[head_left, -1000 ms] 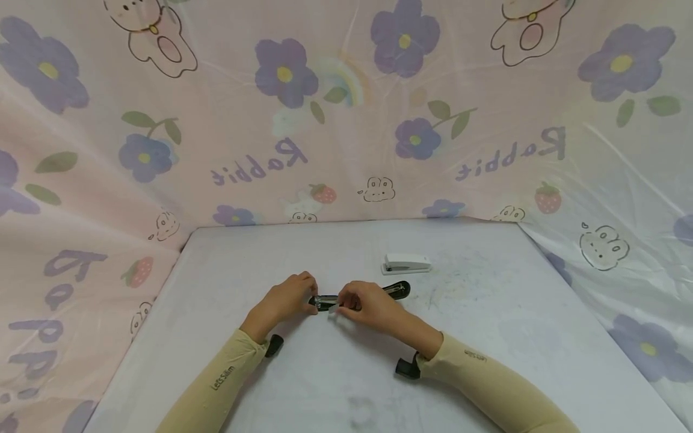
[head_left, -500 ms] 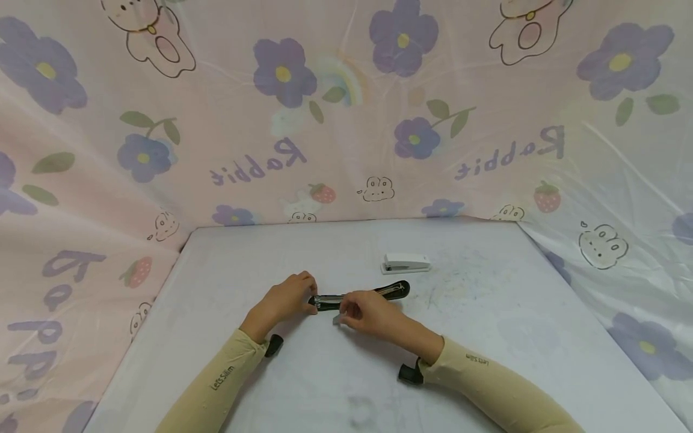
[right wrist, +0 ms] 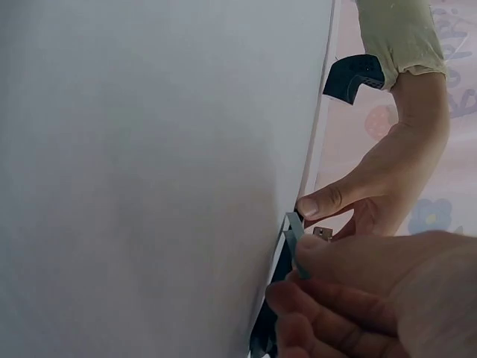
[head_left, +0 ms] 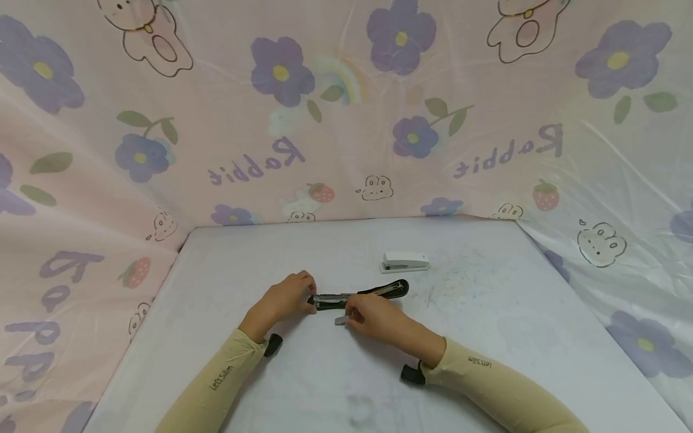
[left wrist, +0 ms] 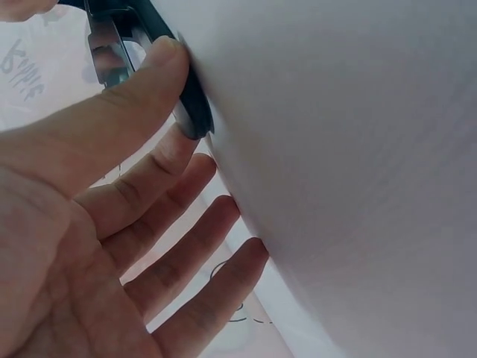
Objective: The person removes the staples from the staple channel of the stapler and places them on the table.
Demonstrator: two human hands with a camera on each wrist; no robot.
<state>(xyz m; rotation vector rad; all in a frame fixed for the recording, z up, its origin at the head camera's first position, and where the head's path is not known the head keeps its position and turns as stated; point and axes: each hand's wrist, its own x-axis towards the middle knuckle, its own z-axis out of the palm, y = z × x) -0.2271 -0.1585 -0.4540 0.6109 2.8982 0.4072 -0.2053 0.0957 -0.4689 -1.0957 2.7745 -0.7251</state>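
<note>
A black stapler (head_left: 399, 288) lies with its top swung back, showing the metal staple channel. My left hand (head_left: 286, 296) pinches its left end between thumb and index finger. In the left wrist view the other fingers spread against the table beside the stapler's dark tip (left wrist: 195, 108). My right hand (head_left: 375, 316) is just in front of the stapler's middle and overlaps part of it. Between right thumb and fingers it pinches a short grey strip of staples (head_left: 341, 321). The right wrist view shows this strip's (right wrist: 293, 226) U-shaped end pointing past the thumb.
Behind the black stapler stands a white stapler (head_left: 405, 263), closed. The white tabletop (head_left: 487, 337) bears faint smudges. A patterned curtain (head_left: 346, 132) hangs around the back and sides. Black wrist mounts (head_left: 413, 374) stick out from both sleeves.
My right hand has drawn back from the channel toward the near right, carrying the staple strip off the stapler. The left hand keeps its place on the stapler's end.
</note>
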